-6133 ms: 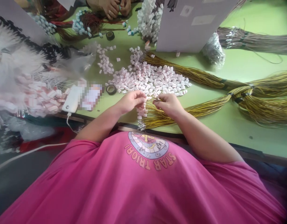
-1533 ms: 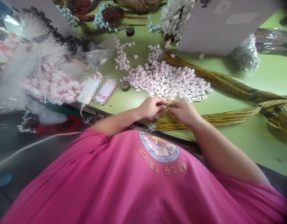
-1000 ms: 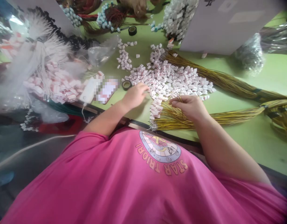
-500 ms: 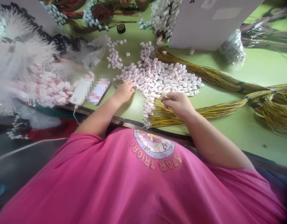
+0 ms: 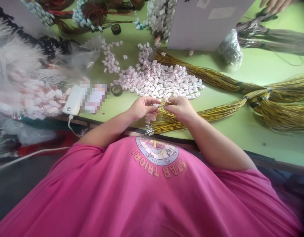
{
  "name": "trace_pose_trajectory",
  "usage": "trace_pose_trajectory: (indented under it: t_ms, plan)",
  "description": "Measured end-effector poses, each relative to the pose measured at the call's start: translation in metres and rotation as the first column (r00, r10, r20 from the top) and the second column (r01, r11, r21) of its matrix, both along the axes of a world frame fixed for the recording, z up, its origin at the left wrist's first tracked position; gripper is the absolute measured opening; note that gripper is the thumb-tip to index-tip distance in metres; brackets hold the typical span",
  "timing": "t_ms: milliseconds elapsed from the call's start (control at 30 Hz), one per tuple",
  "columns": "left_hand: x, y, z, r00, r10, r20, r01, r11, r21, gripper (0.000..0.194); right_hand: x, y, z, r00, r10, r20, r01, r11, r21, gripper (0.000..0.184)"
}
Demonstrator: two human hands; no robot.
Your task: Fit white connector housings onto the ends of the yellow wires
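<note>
head view: connector heap [image 5: 164,80] on green surface [image 5: 243,143] serves as landmark. left hand [image 5: 142,108], at near side of heap: thumb and fingers closed on single white connector [image 5: 156,105]. right hand [image 5: 179,107], also at near side of heap: fingertips pinched narrow on thin yellow wire [image 5: 163,99]. near wire bundle [image 5: 169,124]: nearer wearer than heap, passing beneath right hand. far wire bundle [image 5: 198,70]: behind heap, extending right. tape roll [image 5: 116,94]: just left of heap. power bank [image 5: 74,102]: farther left of heap.

White connector [image 5: 155,105] in the left grip [image 5: 158,106] partly hidden, phone [image 5: 94,98] blurred (pixelated over), wire bundle [image 5: 282,115] cut off at right.
</note>
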State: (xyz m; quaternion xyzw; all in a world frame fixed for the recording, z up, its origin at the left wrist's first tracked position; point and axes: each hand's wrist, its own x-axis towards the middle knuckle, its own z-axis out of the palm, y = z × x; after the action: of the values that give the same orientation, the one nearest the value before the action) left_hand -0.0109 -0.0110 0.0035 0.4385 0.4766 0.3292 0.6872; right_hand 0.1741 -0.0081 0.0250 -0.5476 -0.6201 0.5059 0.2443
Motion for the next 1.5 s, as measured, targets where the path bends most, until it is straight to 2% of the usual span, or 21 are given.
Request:
trace_pose_trajectory:
  t_ms: [267,500,733,800,867,933,967,1033,1067,1133,1167,1233,1300,1367,1433,1500]
  plan:
    - [0.006,-0.005,0.001,0.997,0.080,-0.015,-0.080,0.996,-0.028,0.023,-0.002,0.001,-0.009,0.989,0.070,0.129,-0.087,0.987,0.134,0.020]
    - [0.009,-0.008,0.009,0.990,0.128,-0.055,-0.130,0.990,-0.048,0.017,-0.002,0.000,-0.007,0.990,0.078,0.118,-0.089,0.992,0.094,0.026]
    - [0.016,-0.009,0.001,0.997,0.031,-0.065,-0.037,0.995,-0.096,0.017,-0.004,0.000,-0.012,0.974,0.048,0.224,-0.086,0.982,0.166,0.024]
    - [0.015,-0.010,-0.001,0.996,0.013,-0.094,-0.017,0.999,-0.046,0.017,-0.003,0.000,-0.014,0.977,0.058,0.206,-0.094,0.982,0.165,0.024]
    - [0.007,-0.009,0.002,0.979,-0.033,-0.201,0.049,0.996,0.074,0.016,0.000,0.001,-0.015,0.983,0.082,0.164,-0.109,0.981,0.160,0.024]
    - [-0.009,-0.003,0.009,0.906,-0.066,-0.417,0.185,0.950,0.252,0.019,0.004,0.004,-0.016,0.990,0.090,0.108,-0.107,0.980,0.165,0.023]
    - [-0.019,0.002,0.012,0.838,-0.036,-0.545,0.257,0.907,0.334,0.021,0.006,0.006,-0.016,0.994,0.081,0.077,-0.093,0.981,0.173,0.022]
    - [-0.042,0.015,0.017,0.647,0.120,-0.753,0.363,0.820,0.443,0.028,0.008,0.008,-0.017,0.999,0.038,0.030,-0.043,0.983,0.181,0.021]
    - [-0.052,0.023,0.017,0.538,0.232,-0.811,0.366,0.802,0.472,0.028,0.008,0.008,-0.017,1.000,0.009,0.017,-0.012,0.983,0.181,0.022]
    - [-0.069,0.037,0.011,0.351,0.327,-0.878,0.384,0.804,0.453,0.025,0.008,0.007,-0.016,1.000,-0.029,0.009,0.027,0.986,0.162,0.022]
    - [-0.074,0.043,0.006,0.291,0.336,-0.896,0.394,0.811,0.433,0.022,0.007,0.007,-0.015,0.999,-0.034,0.011,0.032,0.989,0.147,0.022]
    - [-0.080,0.052,-0.004,0.235,0.335,-0.913,0.421,0.811,0.406,0.018,0.006,0.005,-0.013,0.999,-0.030,0.019,0.028,0.992,0.123,0.021]
    - [-0.081,0.054,-0.010,0.233,0.340,-0.911,0.434,0.802,0.410,0.016,0.005,0.004,-0.012,0.999,-0.029,0.039,0.025,0.993,0.115,0.021]
    - [-0.077,0.050,-0.009,0.281,0.337,-0.898,0.404,0.808,0.429,0.013,0.004,0.003,-0.010,0.996,-0.042,0.074,0.032,0.991,0.130,0.021]
    - [-0.070,0.040,-0.001,0.415,0.306,-0.857,0.320,0.833,0.453,0.009,0.003,0.002,-0.009,0.993,-0.036,0.113,0.019,0.990,0.141,0.023]
    - [-0.057,0.027,0.006,0.633,0.221,-0.742,0.223,0.866,0.448,0.008,0.003,0.002,-0.008,0.990,-0.004,0.144,-0.016,0.990,0.139,0.026]
